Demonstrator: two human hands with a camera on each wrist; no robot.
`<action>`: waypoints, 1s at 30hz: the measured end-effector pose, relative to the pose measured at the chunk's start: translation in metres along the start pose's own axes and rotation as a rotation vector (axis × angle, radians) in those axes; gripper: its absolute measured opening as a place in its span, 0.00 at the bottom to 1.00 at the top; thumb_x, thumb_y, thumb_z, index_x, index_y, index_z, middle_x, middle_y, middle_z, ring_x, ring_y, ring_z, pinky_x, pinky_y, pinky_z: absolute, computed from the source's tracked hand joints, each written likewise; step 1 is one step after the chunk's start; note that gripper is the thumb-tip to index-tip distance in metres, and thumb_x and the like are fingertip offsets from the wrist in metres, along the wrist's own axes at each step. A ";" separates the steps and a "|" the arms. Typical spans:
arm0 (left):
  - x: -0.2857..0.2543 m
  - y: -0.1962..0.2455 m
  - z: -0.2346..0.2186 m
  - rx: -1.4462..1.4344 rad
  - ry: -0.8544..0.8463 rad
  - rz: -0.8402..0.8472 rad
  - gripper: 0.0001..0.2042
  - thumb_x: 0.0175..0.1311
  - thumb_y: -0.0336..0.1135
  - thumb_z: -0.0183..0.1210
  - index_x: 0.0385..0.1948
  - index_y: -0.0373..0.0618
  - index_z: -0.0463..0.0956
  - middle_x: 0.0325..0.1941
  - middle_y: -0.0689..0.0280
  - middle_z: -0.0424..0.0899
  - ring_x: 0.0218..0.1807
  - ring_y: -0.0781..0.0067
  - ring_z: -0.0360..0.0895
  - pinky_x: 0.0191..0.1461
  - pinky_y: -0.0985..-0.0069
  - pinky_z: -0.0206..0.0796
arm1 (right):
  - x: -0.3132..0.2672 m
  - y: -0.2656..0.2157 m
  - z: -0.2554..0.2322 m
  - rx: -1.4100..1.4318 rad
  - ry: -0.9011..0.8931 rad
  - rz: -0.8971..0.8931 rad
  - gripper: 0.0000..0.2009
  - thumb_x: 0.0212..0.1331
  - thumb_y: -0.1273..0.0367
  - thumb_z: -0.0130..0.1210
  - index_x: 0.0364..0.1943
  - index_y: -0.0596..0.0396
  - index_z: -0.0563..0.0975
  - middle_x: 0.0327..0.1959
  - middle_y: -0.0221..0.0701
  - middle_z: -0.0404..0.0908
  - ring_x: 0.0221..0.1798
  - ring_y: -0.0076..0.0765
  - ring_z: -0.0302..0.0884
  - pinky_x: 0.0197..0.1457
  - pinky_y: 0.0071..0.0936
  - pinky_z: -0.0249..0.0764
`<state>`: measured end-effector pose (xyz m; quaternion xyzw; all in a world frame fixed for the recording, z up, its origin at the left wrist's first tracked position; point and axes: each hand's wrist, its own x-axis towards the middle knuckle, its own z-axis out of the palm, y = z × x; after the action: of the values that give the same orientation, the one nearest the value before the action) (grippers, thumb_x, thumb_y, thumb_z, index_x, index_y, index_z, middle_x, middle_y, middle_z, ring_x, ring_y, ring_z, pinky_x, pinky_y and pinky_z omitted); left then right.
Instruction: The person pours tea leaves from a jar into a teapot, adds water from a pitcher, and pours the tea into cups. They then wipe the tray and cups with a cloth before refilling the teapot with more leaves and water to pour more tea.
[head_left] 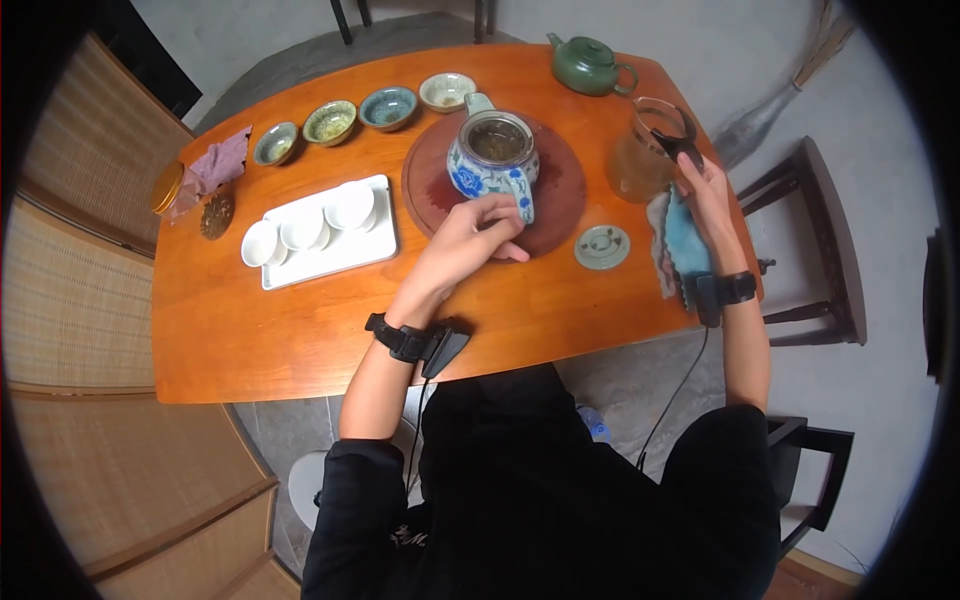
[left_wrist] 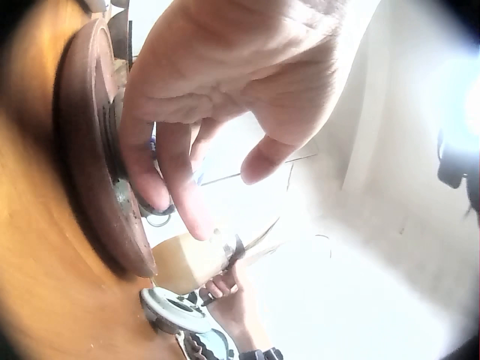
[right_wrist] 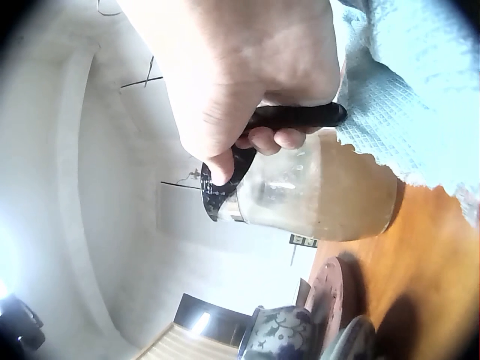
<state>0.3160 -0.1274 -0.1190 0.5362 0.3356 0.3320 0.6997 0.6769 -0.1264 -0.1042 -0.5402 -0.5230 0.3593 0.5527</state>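
Note:
A blue-and-white teapot (head_left: 470, 178) without a lid stands on a round reddish-brown board (head_left: 425, 190), dark liquid inside. My left hand (head_left: 472, 238) is beside its handle, fingers loosely bent and thumb apart; whether a fingertip touches the handle is unclear. In the left wrist view, the left hand (left_wrist: 225, 82) holds nothing. With my right hand (head_left: 708, 195) I grip the black handle (right_wrist: 300, 116) of a glass pitcher (head_left: 638, 165). Cloudy amber liquid fills part of the pitcher (right_wrist: 322, 195), which stands on the table. A round lid (head_left: 602, 247) lies between the board and a blue cloth (head_left: 685, 240).
Three white cups (head_left: 350, 207) sit on a white tray (head_left: 335, 262) at left. Several small bowls (head_left: 388, 107) line the far left side. A green teapot (head_left: 588, 66) stands at the far right. A pink cloth (head_left: 220, 163) and a jar (head_left: 172, 190) are at the left edge.

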 end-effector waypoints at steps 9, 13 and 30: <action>-0.001 -0.001 0.004 -0.045 0.010 -0.020 0.24 0.68 0.29 0.52 0.61 0.25 0.58 0.58 0.51 0.73 0.38 0.66 0.84 0.44 0.79 0.76 | -0.032 -0.003 0.005 -0.153 0.087 0.023 0.12 0.63 0.62 0.58 0.38 0.57 0.75 0.29 0.21 0.71 0.34 0.18 0.66 0.42 0.18 0.64; 0.000 -0.001 0.004 -0.048 0.020 -0.015 0.23 0.68 0.29 0.52 0.61 0.26 0.59 0.57 0.51 0.74 0.37 0.67 0.84 0.44 0.79 0.76 | -0.034 -0.004 0.002 -0.362 0.123 -0.028 0.12 0.63 0.64 0.59 0.42 0.57 0.75 0.33 0.21 0.73 0.37 0.18 0.69 0.44 0.18 0.65; 0.001 -0.005 0.004 -0.050 -0.012 0.005 0.21 0.68 0.26 0.51 0.60 0.27 0.60 0.55 0.56 0.74 0.37 0.69 0.83 0.43 0.80 0.76 | 0.011 -0.030 0.019 -0.093 -0.122 0.020 0.10 0.60 0.65 0.62 0.39 0.58 0.80 0.24 0.14 0.66 0.26 0.11 0.55 0.28 0.16 0.51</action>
<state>0.3209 -0.1298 -0.1234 0.5213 0.3215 0.3388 0.7143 0.6553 -0.1160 -0.0758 -0.5475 -0.5664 0.3723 0.4908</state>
